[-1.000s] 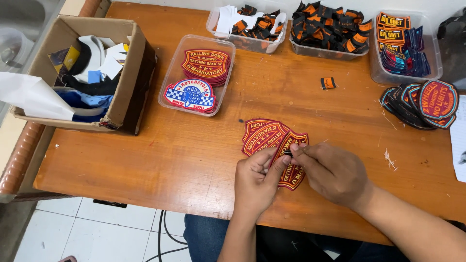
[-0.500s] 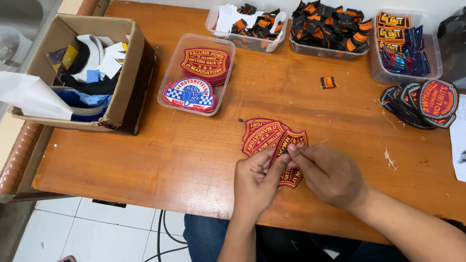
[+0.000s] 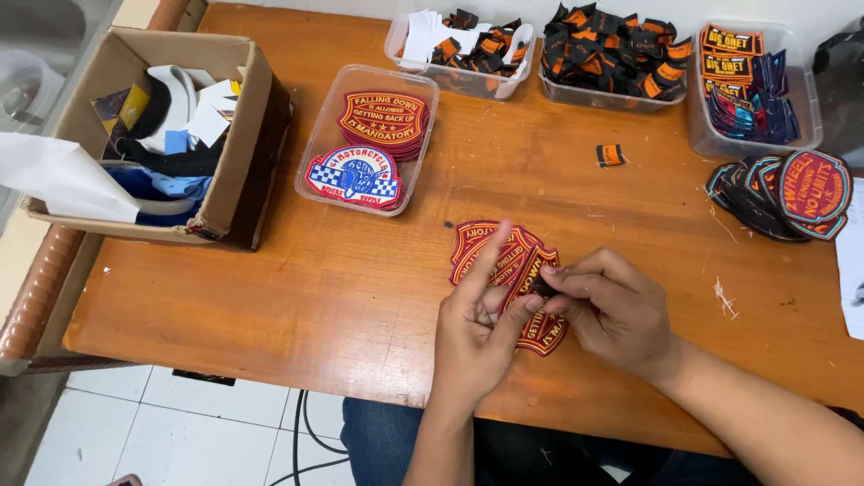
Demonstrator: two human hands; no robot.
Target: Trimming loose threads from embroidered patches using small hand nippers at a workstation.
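Patches in red with orange edging and lettering, shield-shaped point(image 3: 490, 256), lie fanned in a small overlapping stack on the wooden table point(image 3: 360, 297), near its front edge and directly before the person. Left hand point(image 3: 477, 328) rests on the near side of the stack, index finger extended across the top patches, thumb bent against the lowest one. Right hand point(image 3: 616, 306) meets it from the right, thumb and fingertips pinched closed on a small dark item at the edge of a patch; what that item is cannot be told. Beyond the stack, a clear shallow tray point(image 3: 317, 166) holds more red shield patches and a round blue, white and red one. Further back, three clear plastic tubs sit along the far edge: one point(image 3: 396, 40) with white and black-orange pieces, one point(image 3: 594, 97) heaped with black and orange tags, one point(image 3: 814, 135) with orange-lettered and blue labels. A single small black-orange tag point(image 3: 610, 155) lies loose on the table. Dark shield patches with red centres point(image 3: 783, 193) are fanned at the right edge. At the left, an open cardboard box point(image 3: 243, 144) contains paper scraps and blue and black material.
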